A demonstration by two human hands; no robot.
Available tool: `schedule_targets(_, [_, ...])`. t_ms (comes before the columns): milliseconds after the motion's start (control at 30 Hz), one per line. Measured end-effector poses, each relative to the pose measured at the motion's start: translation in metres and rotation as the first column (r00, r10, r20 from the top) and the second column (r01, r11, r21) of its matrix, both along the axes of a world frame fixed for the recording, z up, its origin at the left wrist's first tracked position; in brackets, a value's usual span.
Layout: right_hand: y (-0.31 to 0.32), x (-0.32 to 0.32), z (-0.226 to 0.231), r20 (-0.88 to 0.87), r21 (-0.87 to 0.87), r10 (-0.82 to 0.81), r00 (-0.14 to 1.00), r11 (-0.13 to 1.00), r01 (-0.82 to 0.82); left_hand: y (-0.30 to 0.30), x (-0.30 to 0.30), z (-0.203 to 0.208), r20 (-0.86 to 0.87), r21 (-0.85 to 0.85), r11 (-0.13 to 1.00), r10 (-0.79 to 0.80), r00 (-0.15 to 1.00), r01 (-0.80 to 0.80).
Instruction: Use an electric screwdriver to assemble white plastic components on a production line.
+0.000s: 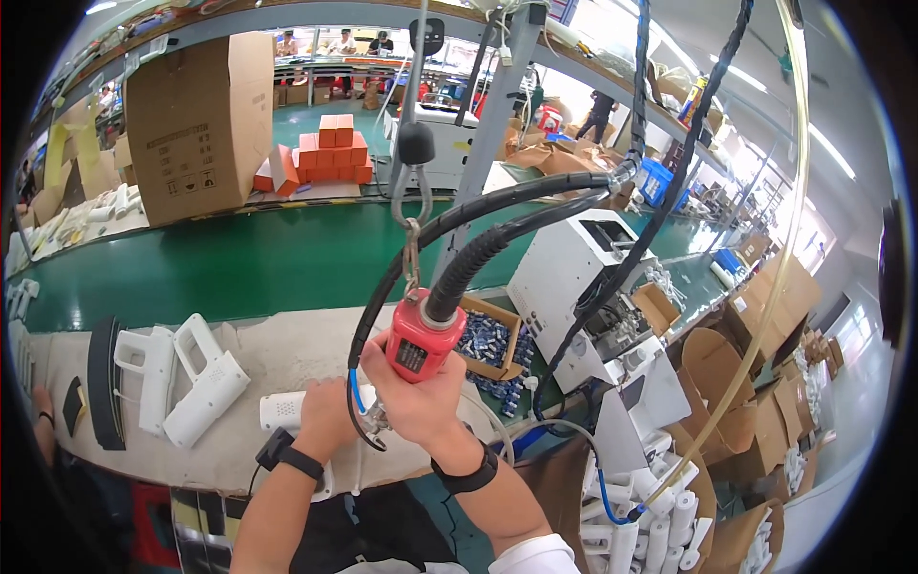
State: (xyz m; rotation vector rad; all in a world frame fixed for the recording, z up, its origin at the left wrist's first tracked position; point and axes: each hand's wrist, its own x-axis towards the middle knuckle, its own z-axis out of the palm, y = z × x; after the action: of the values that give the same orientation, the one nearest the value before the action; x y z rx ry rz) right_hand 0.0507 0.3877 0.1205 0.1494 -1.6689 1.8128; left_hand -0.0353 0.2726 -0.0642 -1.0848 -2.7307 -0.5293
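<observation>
My right hand (pixel 421 404) grips a red power screwdriver (pixel 421 335) that hangs upright from a chain, with a ribbed black hose (pixel 469 263) rising from its top. Its lower end, partly hidden by my fingers, stands over the mat just right of my left hand (pixel 325 421). That left hand is closed on a white plastic housing (pixel 279 410) lying on the bench, its vented end showing to the left. Two more white housings with looped handles, a front one (pixel 204 387) and one behind it (pixel 150 373), lie further left.
A cardboard tray of small blue-and-white parts (pixel 486 340) sits beyond my right hand. To its right stands a white machine (pixel 574 287). Boxes of white plastic pieces (pixel 660 521) are at lower right. Another person's hand (pixel 44 421) shows at far left. A green conveyor (pixel 287 258) runs behind the bench.
</observation>
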Motion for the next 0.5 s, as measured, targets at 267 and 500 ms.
schedule_targets(267, [0.000,0.003,0.000,0.050,-0.079,0.083,0.995,0.994,-0.079,-0.001,0.014,0.033,0.030,-0.117,0.993,0.034,0.999,-0.030])
schedule_targets(500, [0.003,0.002,-0.005,-0.028,0.015,0.054,0.998,0.998,-0.054,0.000,0.008,0.021,0.028,-0.105,0.994,0.035,0.999,-0.032])
